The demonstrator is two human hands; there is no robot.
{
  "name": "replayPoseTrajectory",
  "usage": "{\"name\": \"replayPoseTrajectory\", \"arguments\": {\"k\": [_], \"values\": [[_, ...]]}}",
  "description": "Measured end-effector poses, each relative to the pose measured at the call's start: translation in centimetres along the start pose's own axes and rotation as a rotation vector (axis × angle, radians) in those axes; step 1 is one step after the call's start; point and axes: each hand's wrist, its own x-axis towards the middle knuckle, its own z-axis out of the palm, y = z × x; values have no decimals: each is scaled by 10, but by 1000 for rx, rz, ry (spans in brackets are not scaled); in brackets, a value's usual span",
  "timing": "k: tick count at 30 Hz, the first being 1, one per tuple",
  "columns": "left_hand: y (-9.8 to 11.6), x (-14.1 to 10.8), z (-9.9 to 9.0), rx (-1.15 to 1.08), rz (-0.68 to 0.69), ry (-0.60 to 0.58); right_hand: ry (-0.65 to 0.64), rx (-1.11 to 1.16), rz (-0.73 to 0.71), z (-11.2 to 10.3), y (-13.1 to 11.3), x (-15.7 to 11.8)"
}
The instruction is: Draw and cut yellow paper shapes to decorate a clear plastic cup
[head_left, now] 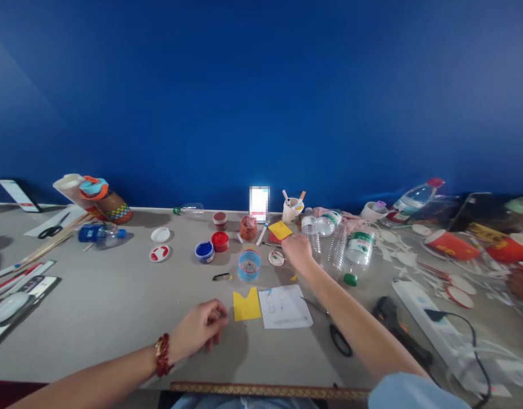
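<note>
- Reaches with right hand (297,250) to yellow sheet (280,230), likely set back for room (can't tell if gripped in fingers).
- Curls left hand (197,330) loosely, fingers empty, near notched paper (247,308), laid beside drawing (289,309), probably for viewing.

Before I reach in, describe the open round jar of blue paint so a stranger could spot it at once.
The grey table meets a blue wall. Left of its see-through blue cup, the round blue-paint jar sits beside a red-paint jar; only this left one holds blue.
</note>
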Motion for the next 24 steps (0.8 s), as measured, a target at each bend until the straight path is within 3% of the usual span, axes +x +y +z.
{"name": "replayPoseTrajectory", "arguments": {"k": [4, 8, 15, 18, 21, 24], "values": [[2, 0, -12, 454, 425, 214, -25, -54, 141, -3, 9, 0], [2, 16, -9, 633, 637, 197, 28, -24, 173, -19, 16, -7], [-10, 31, 5, 810, 599, 226, 238, 185, 247, -42, 28, -44], [-12, 31, 6, 812, 597, 231, 372, 672, 215, -38, 16, -74], [-12, 32, 6, 800, 599, 238, 330, 1115, 177, -26, -10, -106], [-10, 32, 5, 787, 598, 223, 307, 1307, 193, -10, -37, -131]]}}
